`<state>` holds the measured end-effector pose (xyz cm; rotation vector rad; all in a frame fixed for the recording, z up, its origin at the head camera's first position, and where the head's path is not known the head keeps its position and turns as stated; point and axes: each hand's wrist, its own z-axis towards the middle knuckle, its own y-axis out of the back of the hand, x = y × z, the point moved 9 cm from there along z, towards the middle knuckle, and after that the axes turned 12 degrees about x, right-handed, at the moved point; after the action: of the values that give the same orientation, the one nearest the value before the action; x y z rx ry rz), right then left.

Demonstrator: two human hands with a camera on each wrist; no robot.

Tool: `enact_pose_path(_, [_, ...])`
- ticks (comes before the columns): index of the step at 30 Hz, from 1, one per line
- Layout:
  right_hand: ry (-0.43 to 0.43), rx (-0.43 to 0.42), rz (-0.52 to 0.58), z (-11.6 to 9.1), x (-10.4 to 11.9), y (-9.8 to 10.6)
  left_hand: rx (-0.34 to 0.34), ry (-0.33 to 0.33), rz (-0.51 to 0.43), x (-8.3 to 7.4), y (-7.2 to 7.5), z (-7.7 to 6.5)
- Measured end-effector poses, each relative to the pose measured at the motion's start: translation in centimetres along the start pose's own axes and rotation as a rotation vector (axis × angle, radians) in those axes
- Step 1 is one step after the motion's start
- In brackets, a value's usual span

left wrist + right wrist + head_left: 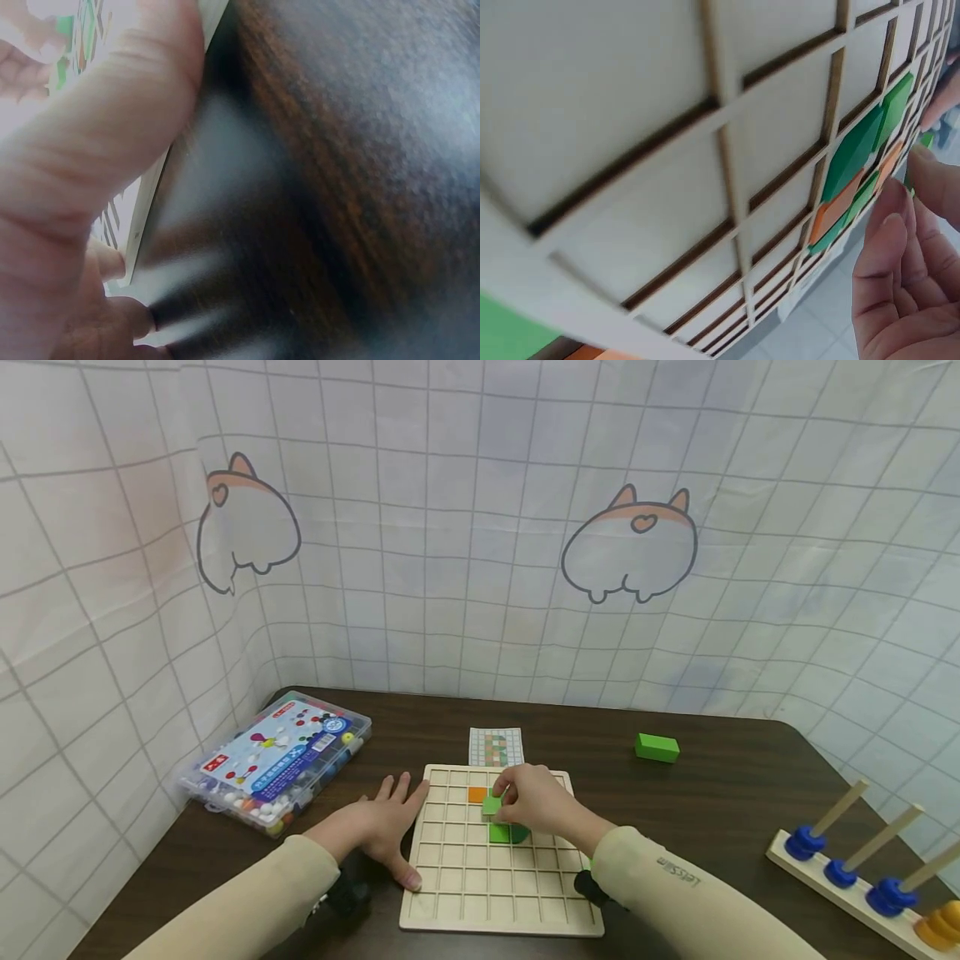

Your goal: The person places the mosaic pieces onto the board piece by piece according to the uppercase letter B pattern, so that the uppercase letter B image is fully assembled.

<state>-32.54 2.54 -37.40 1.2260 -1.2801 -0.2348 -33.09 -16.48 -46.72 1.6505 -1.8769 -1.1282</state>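
Note:
A pale wooden grid board [457,885] lies on the dark table. My left hand [382,827] rests along its left edge with fingers spread and the thumb at the lower corner. Over the upper middle of the grid, my right hand [536,797] pinches a light green square tile [491,806] between thumb and fingers. An orange tile [477,794] sits in a cell just left of it. Nearer to me lie another light green tile [499,833] and a rounded dark green tile [520,833]. In the right wrist view, orange tile [836,210] and green tiles fill neighbouring cells.
A printed pattern card [495,745] lies behind the board. At the left is a clear plastic box [277,752] with a blue label and coloured balls. A green block [656,747] stands at the back right, and a peg stacker [840,877] with rings at the right.

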Motion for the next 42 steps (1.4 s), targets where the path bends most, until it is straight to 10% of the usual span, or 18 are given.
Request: enact_pose_path(42, [0.004,0.019,-0.149,1.9,2.1,-1.6,-0.01,0.017,0.011,-0.4,0.1,-0.2])
